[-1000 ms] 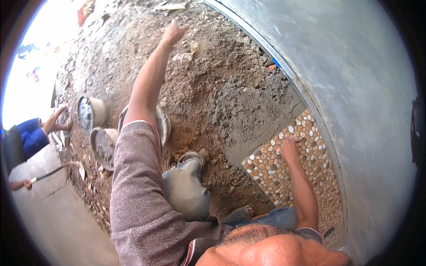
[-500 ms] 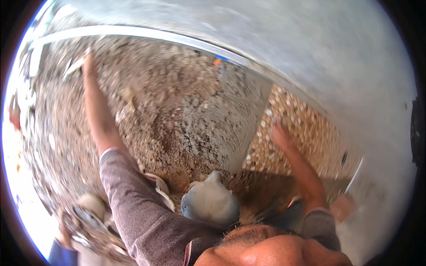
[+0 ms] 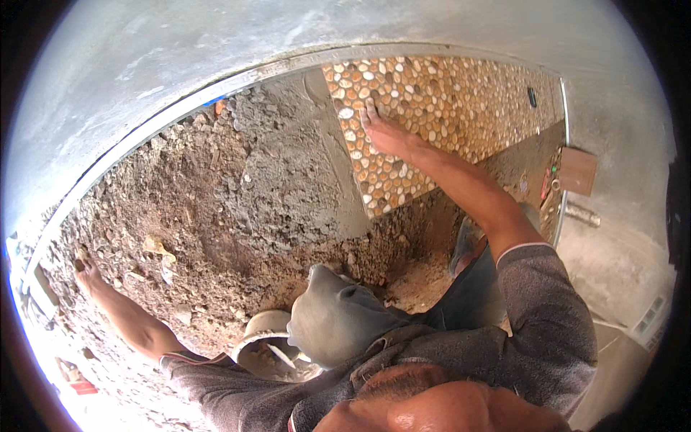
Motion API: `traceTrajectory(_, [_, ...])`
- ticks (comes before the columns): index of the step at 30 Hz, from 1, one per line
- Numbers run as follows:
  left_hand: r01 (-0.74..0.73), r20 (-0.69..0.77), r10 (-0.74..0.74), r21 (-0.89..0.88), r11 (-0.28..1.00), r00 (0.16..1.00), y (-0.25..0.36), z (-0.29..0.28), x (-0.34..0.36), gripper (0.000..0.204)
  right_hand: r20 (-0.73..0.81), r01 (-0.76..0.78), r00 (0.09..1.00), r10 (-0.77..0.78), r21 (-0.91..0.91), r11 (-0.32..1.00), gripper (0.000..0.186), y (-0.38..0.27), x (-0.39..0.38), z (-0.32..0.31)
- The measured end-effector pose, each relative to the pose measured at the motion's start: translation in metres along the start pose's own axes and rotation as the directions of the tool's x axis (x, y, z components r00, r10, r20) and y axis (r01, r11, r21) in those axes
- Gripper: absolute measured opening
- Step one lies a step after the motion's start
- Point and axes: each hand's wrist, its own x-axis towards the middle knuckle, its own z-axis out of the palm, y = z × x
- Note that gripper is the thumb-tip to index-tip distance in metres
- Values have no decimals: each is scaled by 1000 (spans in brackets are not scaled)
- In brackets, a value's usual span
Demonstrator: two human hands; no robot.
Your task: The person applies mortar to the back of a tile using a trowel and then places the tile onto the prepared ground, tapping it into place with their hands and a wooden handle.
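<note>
My left hand [image 3: 88,272] is at the far left, low on the rubble and soil [image 3: 158,209], its fingers curled round something small that I cannot make out. My right hand [image 3: 378,129] rests on the orange-and-white pebble paving [image 3: 446,93] near its left edge, fingers stretched out. Left of the paving lies a patch of wet grey mortar [image 3: 273,173], smoothed along the paving's edge. A grey bucket [image 3: 259,324] with a pale tool in it stands below, beside my bent knee.
A curved-looking metal strip [image 3: 137,151] runs along the foot of the grey wall [image 3: 302,21]. A small black object [image 3: 531,97] lies on the paving. At the right are a brown tile [image 3: 578,171], a few small tools [image 3: 548,180] and concrete floor [image 3: 597,259].
My view has swung clockwise, putting the paving at the upper middle. My left hand has come down from the far rubble toward the near left. The co-worker and the other buckets have left view.
</note>
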Motion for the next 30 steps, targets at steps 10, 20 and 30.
traceTrajectory(10, [481, 375, 409, -121, -868, 832, -44, -145, -149, 36, -18, -11, 1000, 12, 70, 997, 69, 1, -7, 3])
traceTrajectory(20, [-537, -219, 592, -721, 437, 776, 24, -265, -489, 40, -122, 239, 962, -243, 807, 541, 99, 25, -60, -40])
traceTrajectory(30, [591, 198, 976, -800, 109, 88, 176, -297, -791, 65, -442, 59, 819, -366, 699, -713, 76, 90, -179, -27])
